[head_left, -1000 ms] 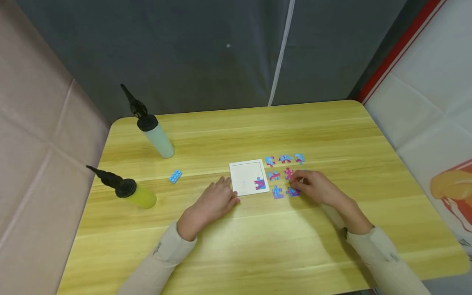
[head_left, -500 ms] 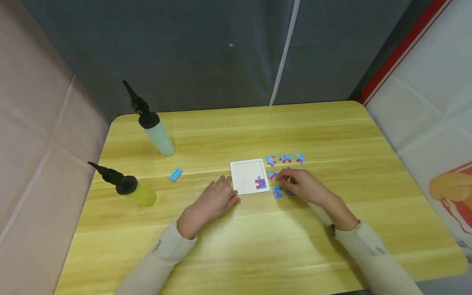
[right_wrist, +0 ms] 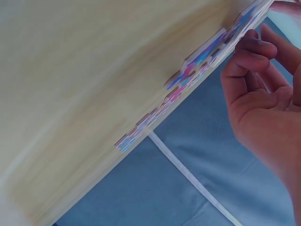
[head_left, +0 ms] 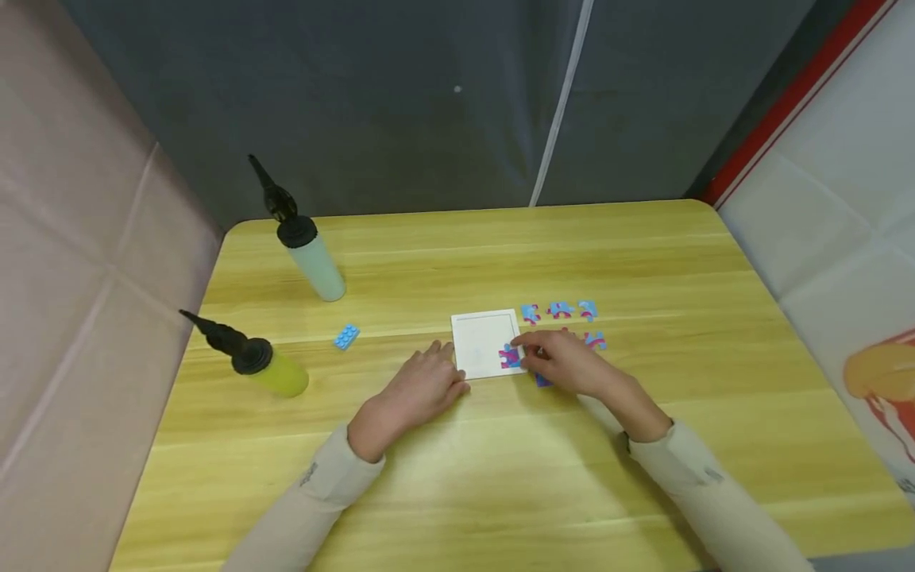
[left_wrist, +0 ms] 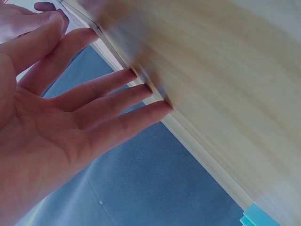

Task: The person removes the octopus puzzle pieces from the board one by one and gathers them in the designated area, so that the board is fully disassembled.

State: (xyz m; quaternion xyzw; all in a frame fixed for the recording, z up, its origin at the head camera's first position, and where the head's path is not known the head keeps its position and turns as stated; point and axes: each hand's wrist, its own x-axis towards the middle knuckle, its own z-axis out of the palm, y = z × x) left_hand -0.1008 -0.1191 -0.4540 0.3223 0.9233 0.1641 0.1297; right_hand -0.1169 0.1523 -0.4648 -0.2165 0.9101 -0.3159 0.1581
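Observation:
A white square puzzle tray [head_left: 480, 322] lies flat mid-table, with one pink-and-blue puzzle piece [head_left: 508, 357] in its lower right corner. Along the tray's left edge rests my left hand [head_left: 423, 388], fingers spread and fairly straight; in the left wrist view, the left hand [left_wrist: 70, 117] shows nothing in its palm. My right hand [head_left: 568, 364] is at the tray's right edge, index finger and thumb beside that piece. Curled fingers show on the right hand [right_wrist: 263, 89] in the right wrist view; whether they pinch anything is hidden. Several loose puzzle pieces [head_left: 560, 309] lie right of the tray, some covered by this hand.
A blue toy brick [head_left: 346, 337] sits left of the tray. Farther left stand a pale green bottle [head_left: 318, 270] and a yellow bottle [head_left: 283, 376], both with black tops. A dark curtain [head_left: 400, 111] hangs behind the wooden table [head_left: 443, 492].
My right hand has moved left from above the loose pieces to the tray's right edge, uncovering a piece on the right. My left hand stays at the tray's left edge.

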